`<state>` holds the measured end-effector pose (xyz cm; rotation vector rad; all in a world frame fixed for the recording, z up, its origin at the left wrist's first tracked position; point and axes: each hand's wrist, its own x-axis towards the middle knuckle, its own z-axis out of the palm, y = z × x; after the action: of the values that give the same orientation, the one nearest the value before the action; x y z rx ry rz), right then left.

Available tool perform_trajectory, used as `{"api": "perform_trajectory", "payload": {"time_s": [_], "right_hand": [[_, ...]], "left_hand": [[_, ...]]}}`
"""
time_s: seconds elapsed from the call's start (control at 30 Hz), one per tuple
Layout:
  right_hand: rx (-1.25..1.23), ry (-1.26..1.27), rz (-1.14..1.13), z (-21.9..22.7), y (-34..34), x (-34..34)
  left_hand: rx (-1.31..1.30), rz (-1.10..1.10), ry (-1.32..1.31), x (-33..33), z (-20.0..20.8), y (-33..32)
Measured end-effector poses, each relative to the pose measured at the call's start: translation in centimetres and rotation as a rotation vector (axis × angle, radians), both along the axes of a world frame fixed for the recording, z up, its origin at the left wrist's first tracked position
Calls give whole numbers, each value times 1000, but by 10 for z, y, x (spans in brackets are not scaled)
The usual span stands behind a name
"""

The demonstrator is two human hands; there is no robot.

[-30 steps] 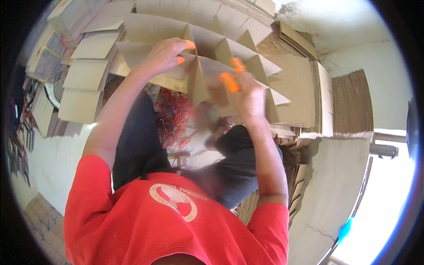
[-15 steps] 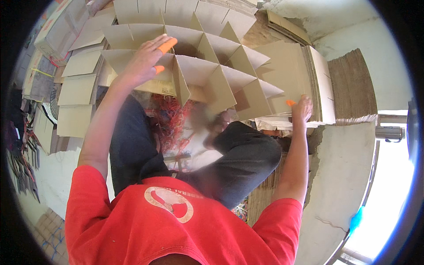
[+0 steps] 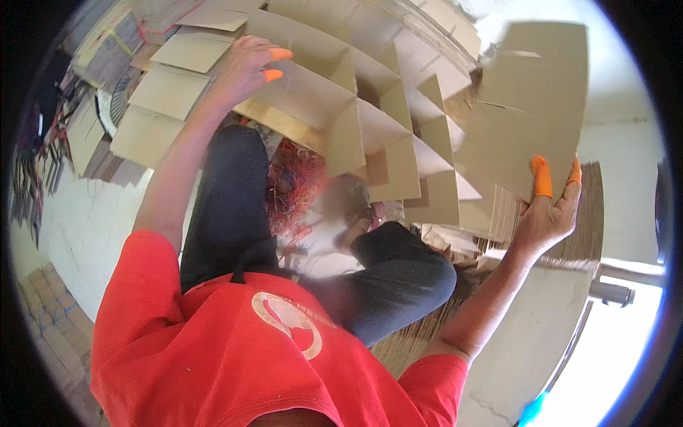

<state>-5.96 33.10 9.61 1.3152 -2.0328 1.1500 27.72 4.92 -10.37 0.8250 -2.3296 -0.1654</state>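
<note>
My right hand (image 3: 551, 213), with orange finger covers, grips the lower edge of a slotted cardboard sheet (image 3: 533, 92), raised upright at the right. In front of me stands a cardboard divider grid (image 3: 388, 132) of crossed panels forming several open cells. My left hand (image 3: 249, 67) is at the grid's left end, its orange-covered thumb and finger stretched out and apart. Whether that hand touches a panel is hard to tell.
Flat cardboard pieces (image 3: 167, 92) lie overlapped at the left. More stacked cardboard (image 3: 580, 213) stands behind my right hand. Red shredded strands (image 3: 288, 185) lie between my legs, below a wooden strip (image 3: 281, 124) under the grid. A pale wall is at the right.
My right hand has lifted a slotted cardboard sheet off the stack at the right and raised it. My left hand stays by the grid's left end. The whole view has shifted.
</note>
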Motion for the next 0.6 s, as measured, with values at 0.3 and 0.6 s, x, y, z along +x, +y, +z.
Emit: {"api": "perform_trajectory", "payload": {"time_s": [0.3, 0.6], "right_hand": [[85, -165, 493, -38, -96, 111], [240, -252, 480, -52, -131, 150]], "left_hand": [[9, -40, 191, -6, -2, -3], [53, -103, 330, -13, -14, -12]]}}
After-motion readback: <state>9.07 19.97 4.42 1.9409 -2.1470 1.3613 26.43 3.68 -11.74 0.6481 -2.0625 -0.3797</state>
